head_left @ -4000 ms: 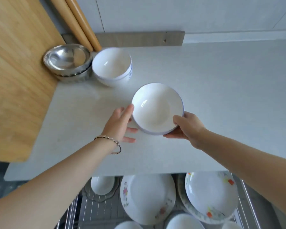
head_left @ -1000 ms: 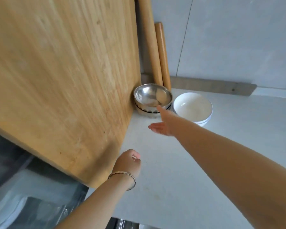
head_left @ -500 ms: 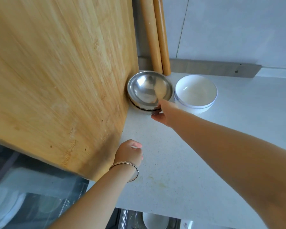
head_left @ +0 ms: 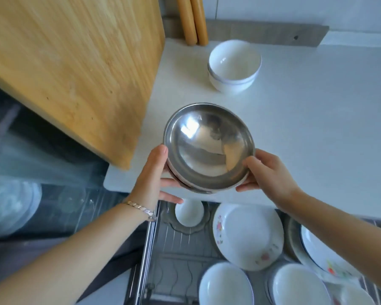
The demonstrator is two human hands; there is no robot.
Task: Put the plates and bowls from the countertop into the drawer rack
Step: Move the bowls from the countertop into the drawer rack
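Observation:
A stack of steel bowls (head_left: pixel 207 146) hangs above the front edge of the white countertop (head_left: pixel 317 119). My left hand (head_left: pixel 152 175) grips its left rim and my right hand (head_left: pixel 266 172) grips its right rim. Two stacked white bowls (head_left: pixel 234 64) stand on the counter near the back wall. Below the counter edge the open drawer rack (head_left: pixel 174 260) holds floral plates (head_left: pixel 246 236), white bowls (head_left: pixel 226 285) and a small white cup (head_left: pixel 188 213).
A large wooden cutting board (head_left: pixel 75 62) leans upright at the counter's left side. Two wooden rolling pins (head_left: pixel 191 18) stand against the back wall. A dark glass surface (head_left: pixel 31 172) lies to the left, below the board.
My right hand reached the steel bowls by the board; now both hands hold the stack, which has come forward to the counter's front edge. The view has tilted down onto the rack.

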